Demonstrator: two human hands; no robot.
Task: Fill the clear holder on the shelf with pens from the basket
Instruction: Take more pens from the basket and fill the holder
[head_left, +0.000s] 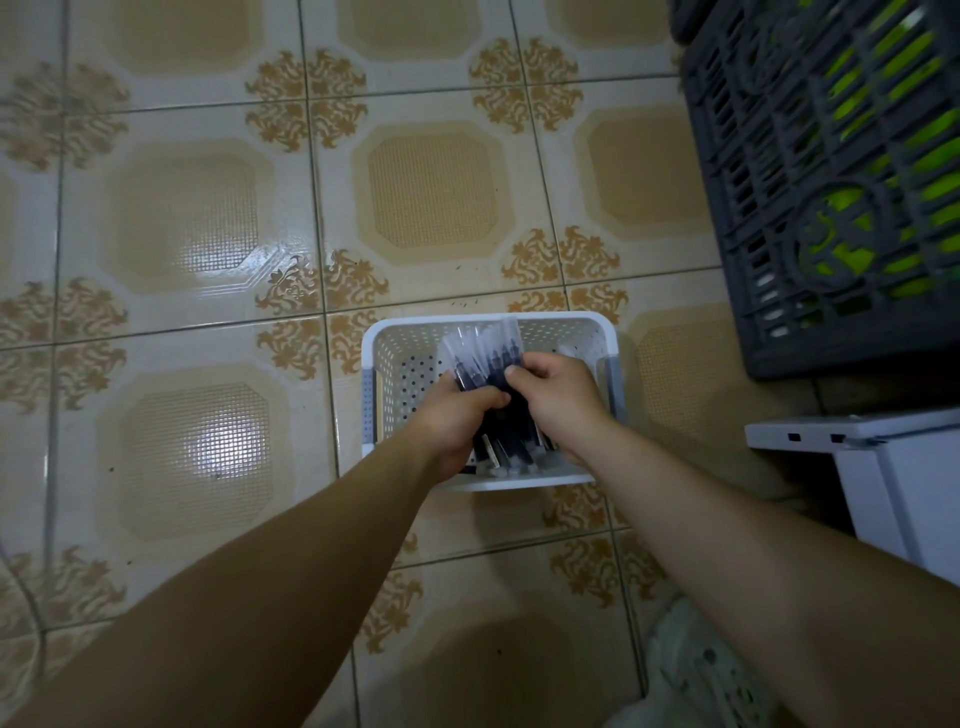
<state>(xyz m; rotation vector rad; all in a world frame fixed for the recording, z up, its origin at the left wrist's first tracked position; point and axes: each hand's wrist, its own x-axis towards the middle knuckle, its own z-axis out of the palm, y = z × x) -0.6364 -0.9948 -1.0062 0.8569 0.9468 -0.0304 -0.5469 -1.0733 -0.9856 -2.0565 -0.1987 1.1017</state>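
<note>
The left hand (453, 422) and the right hand (558, 399) are both curling round a bundle of pens (485, 364) over the middle of the white basket (375, 345) — light, stiff, probably slippery in clear sleeves — so gripping mid-barrel is looking safest.

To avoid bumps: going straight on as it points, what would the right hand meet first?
The right hand, gripping pens, would likely meet the far wall of the basket; depth unclear.

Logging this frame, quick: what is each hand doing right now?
Left hand: grips the bundle of pens at the basket.
Right hand: grips the same bundle.
</note>
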